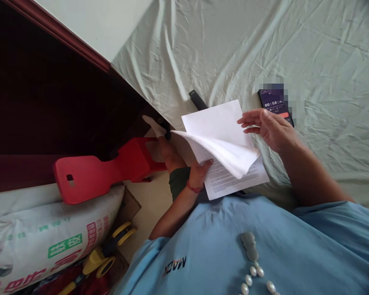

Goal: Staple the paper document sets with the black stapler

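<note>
Printed sheets of paper (240, 182) lie in front of my body, with a line of small text on the lower page. My left hand (199, 174) grips their left edge, thumb on top. Above the printed page, several sheets (218, 151) are lifted and curl over; a blank white page (215, 119) shows behind them. My right hand (272, 129) hovers at the right edge of the blank page, its fingers stretched out and holding nothing. A narrow black object (197, 100) sticks out from beneath the top of the papers; its kind is partly hidden.
A phone (273, 102) showing a running timer lies on the wrinkled pale sheet (332, 82), just beyond my right hand. On the left stand a red plastic chair (110, 172), a large white printed sack (49, 237) and a yellow-and-black wheeled item (98, 262).
</note>
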The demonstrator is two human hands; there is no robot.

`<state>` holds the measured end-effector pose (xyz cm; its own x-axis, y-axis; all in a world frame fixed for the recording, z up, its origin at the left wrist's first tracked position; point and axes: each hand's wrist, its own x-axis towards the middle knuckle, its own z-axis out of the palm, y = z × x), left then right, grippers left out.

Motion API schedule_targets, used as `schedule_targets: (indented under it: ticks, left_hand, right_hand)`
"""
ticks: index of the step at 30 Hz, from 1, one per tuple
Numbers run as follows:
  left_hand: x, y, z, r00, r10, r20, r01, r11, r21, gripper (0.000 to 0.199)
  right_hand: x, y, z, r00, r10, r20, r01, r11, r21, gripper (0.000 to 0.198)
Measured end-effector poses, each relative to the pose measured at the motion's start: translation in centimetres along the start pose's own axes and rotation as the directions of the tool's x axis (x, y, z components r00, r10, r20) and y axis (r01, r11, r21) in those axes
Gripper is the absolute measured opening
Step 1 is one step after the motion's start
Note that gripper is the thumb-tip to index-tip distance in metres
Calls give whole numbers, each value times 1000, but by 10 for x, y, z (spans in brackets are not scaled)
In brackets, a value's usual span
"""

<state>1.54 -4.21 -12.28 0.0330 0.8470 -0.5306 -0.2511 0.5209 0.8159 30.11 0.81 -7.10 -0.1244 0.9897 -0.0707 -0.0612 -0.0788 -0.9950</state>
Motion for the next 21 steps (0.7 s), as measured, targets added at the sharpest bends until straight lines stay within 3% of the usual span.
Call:
schedule_targets:
  ticks: [3,6,8,12,14,17,21]
  left_hand:
    - [-3,-3,0,998,-46,37,45,999,24,65]
    - [-3,-6,0,996,-38,77,35,999,41,64]
    - [-2,-9,-2,994,-17,109,11,999,48,62]
    - [-3,-12,-7,984,27,177,-48,992,113,59]
    - [-5,-12,-9,976,28,217,-63,986,157,57]
    - [-9,-11,-10,956,17,294,-74,980,183,56]
    - [-14,-11,-8,924,-4,383,-90,970,226,58]
  right_hand:
    - [2,6,-1,996,-21,-89,29,996,82,63]
    - [2,6,-2,990,-89,-113,95,994,56,59]
    - [2,5,-4,965,-166,-205,153,985,-79,50]
    - [2,-3,-6,840,-377,-391,174,869,-462,28]
    - [4,-11,-4,827,-445,-342,185,791,-583,21]
    - [13,-26,7,853,-501,-147,246,634,-733,31]
    - [32,-36,24,908,-414,67,296,519,-802,42]
